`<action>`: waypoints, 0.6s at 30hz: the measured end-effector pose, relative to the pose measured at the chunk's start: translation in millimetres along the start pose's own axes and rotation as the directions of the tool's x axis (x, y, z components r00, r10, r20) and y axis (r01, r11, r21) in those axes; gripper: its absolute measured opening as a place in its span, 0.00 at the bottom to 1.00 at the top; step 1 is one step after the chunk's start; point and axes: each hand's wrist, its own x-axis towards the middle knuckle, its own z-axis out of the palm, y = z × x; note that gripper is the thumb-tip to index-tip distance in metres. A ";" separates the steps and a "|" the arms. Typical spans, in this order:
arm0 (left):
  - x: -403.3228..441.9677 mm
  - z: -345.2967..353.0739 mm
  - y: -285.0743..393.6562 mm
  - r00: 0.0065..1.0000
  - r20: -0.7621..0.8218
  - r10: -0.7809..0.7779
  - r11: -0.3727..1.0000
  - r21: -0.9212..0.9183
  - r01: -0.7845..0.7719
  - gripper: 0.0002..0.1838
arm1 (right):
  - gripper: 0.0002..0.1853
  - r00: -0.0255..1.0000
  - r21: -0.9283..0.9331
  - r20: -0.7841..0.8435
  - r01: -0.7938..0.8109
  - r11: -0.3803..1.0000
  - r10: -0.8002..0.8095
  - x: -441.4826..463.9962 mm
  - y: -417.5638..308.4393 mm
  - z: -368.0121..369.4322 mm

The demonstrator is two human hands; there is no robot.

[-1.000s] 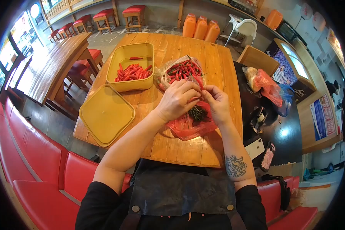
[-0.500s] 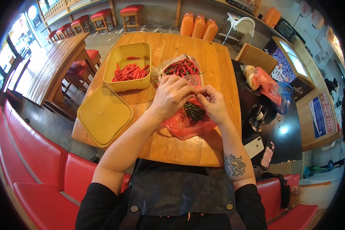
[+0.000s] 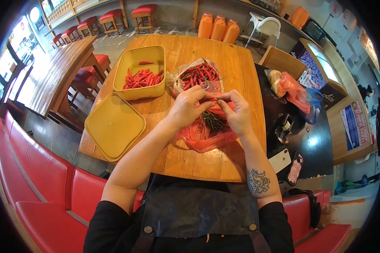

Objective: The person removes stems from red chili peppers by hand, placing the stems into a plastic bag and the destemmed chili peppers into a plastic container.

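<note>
My left hand [image 3: 189, 107] and my right hand [image 3: 237, 111] meet over the table, fingertips pinched together around what looks like a small red chili pepper [image 3: 215, 100], mostly hidden by the fingers. Beneath them a red plastic bag [image 3: 204, 142] lies spread, holding a heap of green chili stems [image 3: 214, 120]. Just beyond my hands, whole red chilies [image 3: 200, 76] with stems fill a clear plastic bag [image 3: 174, 80]. To the left stands a yellow plastic container [image 3: 163, 87] with stemless red chilies [image 3: 142, 79] in it. Its yellow lid [image 3: 115, 127] lies flat nearer to me.
The wooden table [image 3: 181, 162] carries all this. On a black table [image 3: 312, 156] at right are a phone [image 3: 280, 160], a pink-patterned case [image 3: 295, 168], a black object [image 3: 284, 128] and plastic bags [image 3: 297, 90]. Orange jugs [image 3: 218, 29] stand beyond; a red bench [image 3: 42, 168] runs along the left.
Both hands have lowered slightly towards me, and the left fingers have shifted their pinch. The container, bags and lid stay where they were.
</note>
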 end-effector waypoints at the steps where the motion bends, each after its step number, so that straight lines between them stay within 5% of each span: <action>1: -0.1 0.6 -0.8 1.000 -0.001 0.019 1.000 -0.011 -0.019 0.09 | 0.03 1.000 0.000 0.000 -0.001 1.000 0.001 0.0 1.2 0.0; 10: -0.1 -3.1 -6.4 0.994 0.095 0.047 0.999 -0.016 -0.046 0.08 | 0.05 0.995 -0.049 0.088 0.049 0.998 -0.045 1.3 2.7 -5.4; 18: 3.0 -10.3 -8.0 0.988 0.144 0.048 0.997 -0.072 -0.037 0.06 | 0.05 0.991 0.113 0.136 -0.007 0.994 -0.008 1.7 2.5 -6.0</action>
